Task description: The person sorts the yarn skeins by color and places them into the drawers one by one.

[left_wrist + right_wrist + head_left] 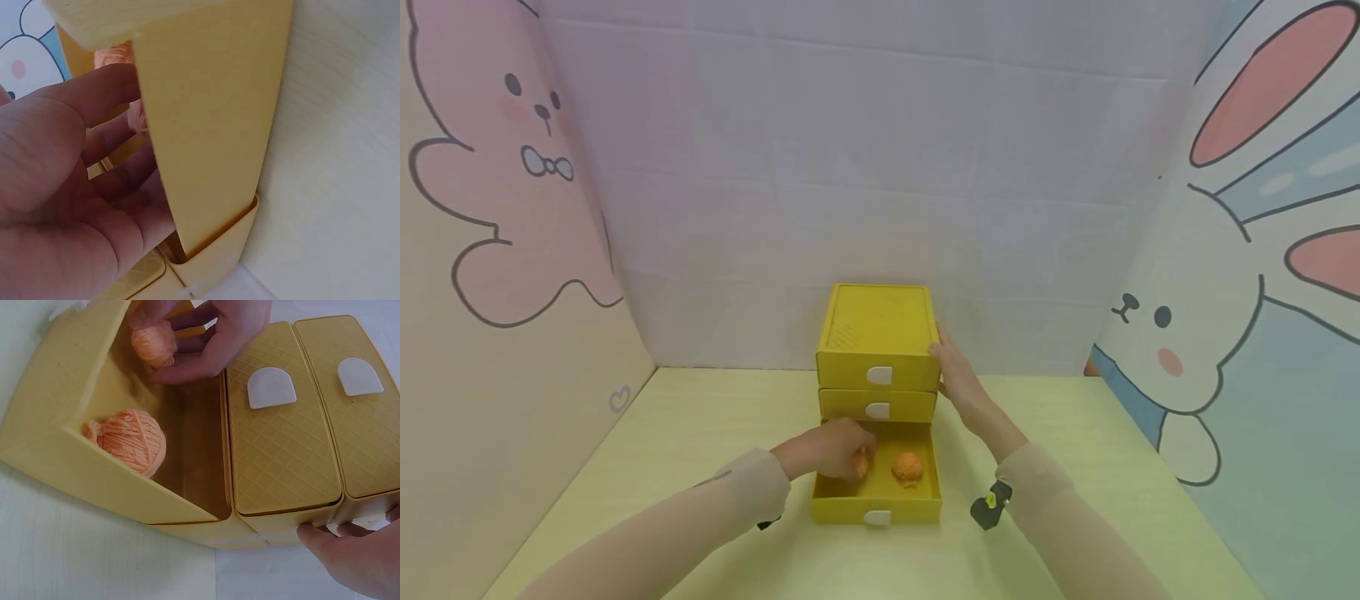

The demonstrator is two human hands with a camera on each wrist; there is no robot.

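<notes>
A yellow three-tier drawer unit (880,317) stands on the table, its bottom drawer (876,507) pulled out. My left hand (838,448) reaches into that drawer and holds a small orange ball of yarn (154,344) between thumb and fingers. Beside it in the drawer lies a larger orange ball of yarn (132,440) with a loose tuft at one end. My right hand (958,375) rests against the right side of the unit's upper part, its fingers extended along the wall. The left wrist view shows the drawer's side wall partly covering the left fingers and the yarn.
The two upper drawers, the top one (842,371) and the middle one (842,405), are shut, each with a white tab handle. A white cloth (880,167) hangs behind the pale table (715,417). Cartoon-printed panels (1195,367) flank both sides.
</notes>
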